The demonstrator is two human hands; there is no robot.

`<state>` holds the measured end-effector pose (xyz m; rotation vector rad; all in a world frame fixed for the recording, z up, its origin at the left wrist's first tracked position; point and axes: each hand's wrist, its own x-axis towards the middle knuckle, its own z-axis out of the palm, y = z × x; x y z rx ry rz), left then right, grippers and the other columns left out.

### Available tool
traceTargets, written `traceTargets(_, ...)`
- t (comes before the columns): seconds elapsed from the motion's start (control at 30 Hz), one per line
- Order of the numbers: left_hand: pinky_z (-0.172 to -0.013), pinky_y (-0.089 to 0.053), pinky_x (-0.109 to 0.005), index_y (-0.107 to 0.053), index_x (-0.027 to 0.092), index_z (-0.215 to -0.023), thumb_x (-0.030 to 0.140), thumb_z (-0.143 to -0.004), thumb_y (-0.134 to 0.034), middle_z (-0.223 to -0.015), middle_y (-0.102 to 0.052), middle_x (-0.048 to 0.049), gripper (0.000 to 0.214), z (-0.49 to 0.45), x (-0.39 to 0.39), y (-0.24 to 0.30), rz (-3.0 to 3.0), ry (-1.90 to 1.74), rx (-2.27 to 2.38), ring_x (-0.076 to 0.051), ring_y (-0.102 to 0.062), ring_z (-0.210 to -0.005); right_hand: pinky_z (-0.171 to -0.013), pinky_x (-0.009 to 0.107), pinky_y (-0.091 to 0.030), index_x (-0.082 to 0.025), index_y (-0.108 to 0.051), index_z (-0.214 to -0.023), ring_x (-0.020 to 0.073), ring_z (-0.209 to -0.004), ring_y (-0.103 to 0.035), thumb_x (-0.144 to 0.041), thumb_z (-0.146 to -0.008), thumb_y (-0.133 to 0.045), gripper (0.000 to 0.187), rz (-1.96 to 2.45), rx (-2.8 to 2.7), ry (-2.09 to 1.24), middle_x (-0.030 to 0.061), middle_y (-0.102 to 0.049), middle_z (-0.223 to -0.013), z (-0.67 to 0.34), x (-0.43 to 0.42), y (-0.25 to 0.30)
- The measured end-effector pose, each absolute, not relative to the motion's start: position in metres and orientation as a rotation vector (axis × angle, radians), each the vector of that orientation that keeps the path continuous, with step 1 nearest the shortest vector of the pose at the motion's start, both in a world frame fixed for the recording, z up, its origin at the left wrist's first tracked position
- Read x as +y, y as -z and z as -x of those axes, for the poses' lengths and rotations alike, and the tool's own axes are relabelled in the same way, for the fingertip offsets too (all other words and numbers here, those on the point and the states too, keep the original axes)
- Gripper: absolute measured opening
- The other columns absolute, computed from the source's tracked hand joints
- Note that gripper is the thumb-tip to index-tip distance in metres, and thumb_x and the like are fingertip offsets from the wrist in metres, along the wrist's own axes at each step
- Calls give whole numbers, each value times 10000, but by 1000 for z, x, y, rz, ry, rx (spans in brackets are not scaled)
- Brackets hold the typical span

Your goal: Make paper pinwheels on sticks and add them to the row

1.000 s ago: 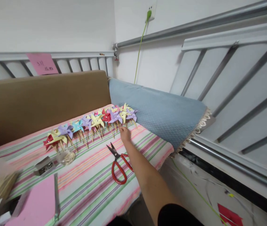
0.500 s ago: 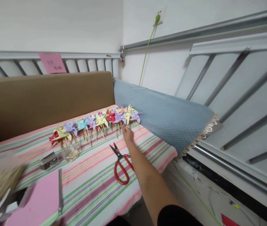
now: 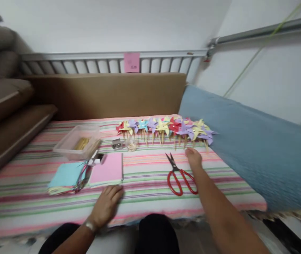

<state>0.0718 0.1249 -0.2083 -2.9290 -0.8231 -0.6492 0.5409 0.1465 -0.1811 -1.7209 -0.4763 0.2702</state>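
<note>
Probably a bedroom: railed bed point(image 3: 108, 56).

A: Right hand point(image 3: 193, 158)?
B: Stretched out on striped cloth point(image 3: 145, 197), just below pinwheel row point(image 3: 166, 127), beside red scissors point(image 3: 178, 174).
A: Left hand point(image 3: 107, 204)?
B: Flat on cloth, near pink paper stack point(image 3: 106, 171).

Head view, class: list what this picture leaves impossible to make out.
1. Writing on the pink note on the rail: too small and blurred.
2. Contents of the clear tray: blurred.
3. Right hand fingertips: hidden behind the hand itself, so contact with the pinwheels is unclear.
4. Small metal box: too small to identify.
</note>
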Motion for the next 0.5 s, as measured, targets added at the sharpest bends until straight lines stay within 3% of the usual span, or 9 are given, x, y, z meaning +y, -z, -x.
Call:
traceTargets(0.13, -884, -453, -410, -560, 185, -1172, 67, -845, -434, -1173, -624, -107, 369, -74, 122, 205, 2970, 684, -853, -226, -548, -1036, -685, 318, -532, -119, -598, -1032, 145, -769, -622, -292, -880, -573, 232, 1657, -369, -388, 52, -638, -935, -524, 131, 171)
traceTargets(0.27, -876, -447, -426, -560, 189, -1171, 85, -850, -459, -1178, -618, -107, 353, -73, 122, 204, 3009, 681, -855, -240, -537, -1034, -539, 258, -469, -122, -642, -865, 110, -543, -568, -285, -710, -667, 226, 1546, -365, -391, -2, -618, -648, -479, 123, 155)
traceTargets(0.33, -880, -441, -431, -564, 194, -1167, 95, -853, -466, -1174, -617, -104, 343, -72, 123, 204, 3027, 682, -848, -240, -537, -1028, -511, 256, -454, -138, -659, -833, 117, -516, -566, -307, -620, -699, 275, 1491, -435, -473, -1, -633, -619, -441, 127, 147)
traceTargets(0.5, -868, -437, -425, -572, 173, -1144, 70, -836, -484, -1158, -618, -104, 337, -72, 123, 201, 3036, 746, -840, -244, -525, -1020, -526, 251, -473, -152, -686, -837, 123, -555, -598, -338, -575, -686, 322, 1363, -666, -777, 53, -703, -739, -323, 157, 128)
